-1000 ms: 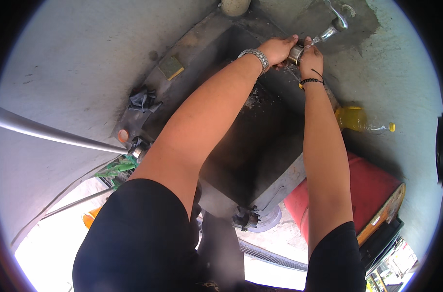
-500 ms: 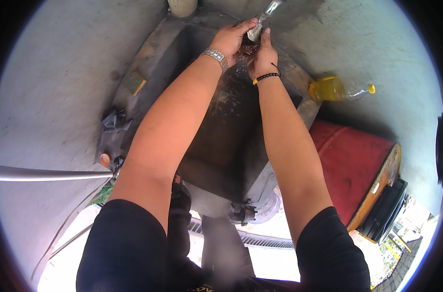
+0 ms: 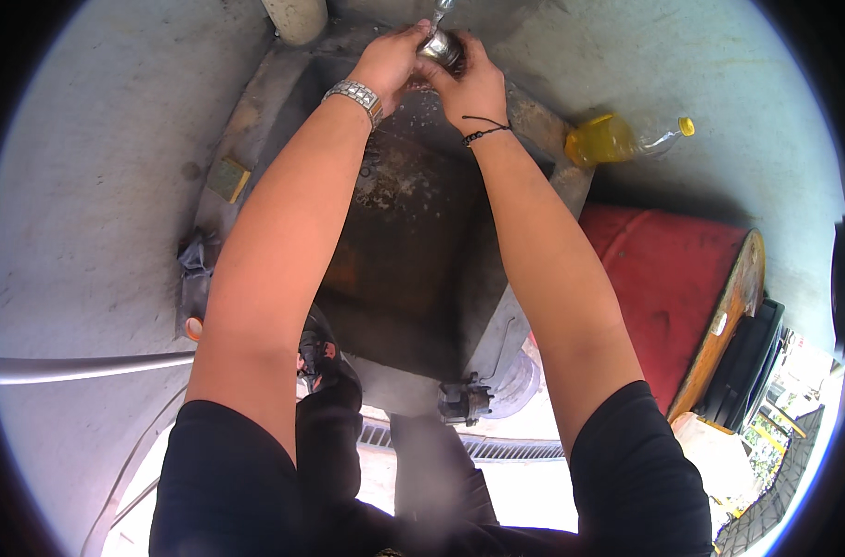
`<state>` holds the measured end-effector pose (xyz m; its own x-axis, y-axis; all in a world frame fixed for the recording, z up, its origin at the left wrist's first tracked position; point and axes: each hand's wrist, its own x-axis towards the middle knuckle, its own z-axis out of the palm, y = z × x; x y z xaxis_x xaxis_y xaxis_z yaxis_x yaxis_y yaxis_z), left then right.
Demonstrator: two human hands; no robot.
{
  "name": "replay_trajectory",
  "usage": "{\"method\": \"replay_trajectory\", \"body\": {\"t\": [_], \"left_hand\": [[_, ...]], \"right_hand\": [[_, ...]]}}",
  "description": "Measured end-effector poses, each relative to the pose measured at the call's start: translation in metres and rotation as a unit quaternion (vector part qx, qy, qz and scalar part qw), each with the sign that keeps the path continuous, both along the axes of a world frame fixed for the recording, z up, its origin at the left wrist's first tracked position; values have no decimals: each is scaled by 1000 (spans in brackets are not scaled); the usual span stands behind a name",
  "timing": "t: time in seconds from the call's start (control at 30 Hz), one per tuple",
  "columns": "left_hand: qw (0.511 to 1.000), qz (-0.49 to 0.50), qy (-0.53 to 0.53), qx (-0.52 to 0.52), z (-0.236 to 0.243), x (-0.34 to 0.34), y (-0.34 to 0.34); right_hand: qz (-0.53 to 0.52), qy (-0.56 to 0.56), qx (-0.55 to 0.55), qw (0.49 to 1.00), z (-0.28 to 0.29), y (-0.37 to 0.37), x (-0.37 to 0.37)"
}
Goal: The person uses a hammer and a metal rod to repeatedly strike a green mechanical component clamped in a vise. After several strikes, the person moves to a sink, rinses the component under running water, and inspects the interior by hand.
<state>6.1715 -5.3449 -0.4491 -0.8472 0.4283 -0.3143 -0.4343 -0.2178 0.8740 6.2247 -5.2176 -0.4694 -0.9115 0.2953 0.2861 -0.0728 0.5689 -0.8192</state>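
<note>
Metal, small and shiny: round part (image 3: 438, 45) at 12 o'clock of the head view, directly beneath a tap spout (image 3: 438, 11) and over a dark, stained sink basin (image 3: 404, 251). Left hand (image 3: 388, 60): fingers curled and clamped on the left side of the part, steel watch (image 3: 354, 97) on the wrist. Right hand (image 3: 474, 84): fingers closed over the right and lower side of the same part, black cord bracelet (image 3: 485, 132) on the wrist. Both hands touching, pressed together around the piece; little of it left showing. Whether water runs from the spout: cannot tell. At 2 o'clock, lying on the ledge: plastic bottle of yellow liquid (image 3: 617, 139), well apart from the hands. At 3 to 4 o'clock: red drum (image 3: 673, 278) on its side. At 9 o'clock on the rim: small yellowish block (image 3: 228, 178); below it, a dark crumpled rag (image 3: 197, 255). At 8 o'clock: pale pipe (image 3: 79, 368) crossing the frame. Handling, as a judgement: best kept low over the basin and square under the spout; firm hold with one hand, turning or rubbing with the other; wet metal likely slippery, so a drop into the basin preferable to one over the edge.
</note>
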Motion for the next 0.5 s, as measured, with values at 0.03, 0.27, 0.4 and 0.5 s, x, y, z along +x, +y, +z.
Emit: {"method": "replay_trajectory", "body": {"t": [0.03, 0.27, 0.4, 0.5], "left_hand": [[1000, -3, 27, -16, 0, 1, -1], [921, -99, 225, -303, -18, -27, -6], [910, -80, 232, -333, -28, -42, -1], [932, -91, 204, -286, -24, -43, -2]], "right_hand": [[-10, -10, 80, 997, 3, 2, 1], [19, -15, 98, 995, 7, -7, 7], [37, 30, 106, 993, 6, -4, 5], [71, -4, 170, 983, 13, 4, -3]]}}
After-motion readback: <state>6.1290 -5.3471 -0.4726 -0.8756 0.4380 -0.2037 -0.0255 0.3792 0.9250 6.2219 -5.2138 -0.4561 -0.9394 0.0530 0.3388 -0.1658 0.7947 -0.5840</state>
